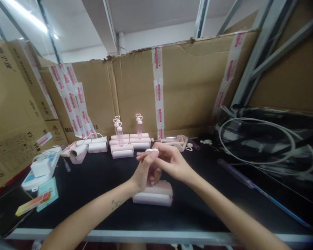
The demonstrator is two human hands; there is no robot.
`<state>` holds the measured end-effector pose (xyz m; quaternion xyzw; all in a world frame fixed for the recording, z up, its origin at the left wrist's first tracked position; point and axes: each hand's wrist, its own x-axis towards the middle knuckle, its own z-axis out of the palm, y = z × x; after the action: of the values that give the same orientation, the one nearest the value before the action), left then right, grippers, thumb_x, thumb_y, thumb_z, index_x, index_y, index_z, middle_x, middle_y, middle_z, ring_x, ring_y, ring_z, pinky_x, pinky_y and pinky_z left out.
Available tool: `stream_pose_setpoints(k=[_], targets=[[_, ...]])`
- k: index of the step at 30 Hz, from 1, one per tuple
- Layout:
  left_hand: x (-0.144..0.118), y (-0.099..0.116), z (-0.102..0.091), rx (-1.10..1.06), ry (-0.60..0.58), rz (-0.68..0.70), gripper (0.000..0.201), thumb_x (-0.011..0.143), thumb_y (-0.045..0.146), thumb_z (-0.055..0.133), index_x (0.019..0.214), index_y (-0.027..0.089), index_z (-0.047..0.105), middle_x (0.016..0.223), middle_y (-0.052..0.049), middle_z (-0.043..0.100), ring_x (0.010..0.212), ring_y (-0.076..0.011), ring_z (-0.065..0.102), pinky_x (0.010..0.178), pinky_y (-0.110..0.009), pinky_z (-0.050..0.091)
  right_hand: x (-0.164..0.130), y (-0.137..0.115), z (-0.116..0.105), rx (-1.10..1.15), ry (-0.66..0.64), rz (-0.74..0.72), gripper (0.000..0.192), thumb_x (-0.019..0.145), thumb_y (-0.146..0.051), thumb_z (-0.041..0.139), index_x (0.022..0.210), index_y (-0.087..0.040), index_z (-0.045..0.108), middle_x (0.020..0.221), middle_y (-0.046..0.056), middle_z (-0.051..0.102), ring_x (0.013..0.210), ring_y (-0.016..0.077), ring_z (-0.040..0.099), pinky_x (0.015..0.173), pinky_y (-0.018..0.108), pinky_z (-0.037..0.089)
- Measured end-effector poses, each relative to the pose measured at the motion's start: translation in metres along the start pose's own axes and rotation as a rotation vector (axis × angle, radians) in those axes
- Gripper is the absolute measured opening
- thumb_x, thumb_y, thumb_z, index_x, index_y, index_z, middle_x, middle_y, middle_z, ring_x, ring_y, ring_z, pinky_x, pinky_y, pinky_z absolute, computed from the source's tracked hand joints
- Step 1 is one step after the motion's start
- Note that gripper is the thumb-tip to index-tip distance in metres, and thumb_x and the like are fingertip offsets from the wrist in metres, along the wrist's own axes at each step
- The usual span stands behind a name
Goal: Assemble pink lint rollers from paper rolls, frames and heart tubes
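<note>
Both hands are meeting above the pink case (153, 194), left hand (145, 172) and right hand (169, 161) pinching a small pink cap (151, 150) at fingertips — shallow grip, risking it slipping off.

A black table (99, 180) fills the lower frame. At centre lies a pink case (153, 196); stacked pink cases (125, 143) sit mid-frame behind it, a phone (5, 210) lower left, coiled white tubing (261, 139) right.
</note>
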<state>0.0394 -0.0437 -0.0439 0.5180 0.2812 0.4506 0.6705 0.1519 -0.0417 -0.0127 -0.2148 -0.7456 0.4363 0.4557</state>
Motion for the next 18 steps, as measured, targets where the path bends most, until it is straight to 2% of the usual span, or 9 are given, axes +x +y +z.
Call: stream_pose_setpoints(k=[6,11,18], targets=[[0.001,-0.004,0.001,-0.027,0.068,0.047,0.053,0.061,0.067,0.049,0.038,0.022,0.032,0.028,0.008,0.020,0.021,-0.0046,0.022,0.025,-0.020,0.013,-0.001,0.006,0.007,0.077,0.090,-0.049,0.030,0.076,-0.042,0.065,0.068,-0.020,0.047,0.075,0.005,0.069,0.077,0.0225,0.066,0.059,0.029,0.052],[0.003,-0.008,0.000,-0.011,0.108,0.037,0.055,0.062,0.068,0.044,0.035,0.022,0.032,0.026,0.006,0.021,0.020,-0.0048,0.021,0.025,-0.022,0.011,0.000,0.005,0.004,-0.017,0.108,-0.028,0.032,0.074,-0.045,0.065,0.066,-0.019,0.049,0.062,0.001,0.062,0.068,0.0211,0.065,0.061,0.030,0.052],[0.000,-0.005,-0.001,-0.029,0.071,0.047,0.056,0.059,0.070,0.047,0.034,0.022,0.033,0.027,0.007,0.019,0.021,-0.0048,0.020,0.025,-0.022,0.014,0.007,0.005,-0.004,-0.049,-0.004,-0.035,0.027,0.072,-0.040,0.068,0.067,-0.018,0.053,0.063,0.000,0.062,0.061,0.0180,0.063,0.056,0.027,0.050]])
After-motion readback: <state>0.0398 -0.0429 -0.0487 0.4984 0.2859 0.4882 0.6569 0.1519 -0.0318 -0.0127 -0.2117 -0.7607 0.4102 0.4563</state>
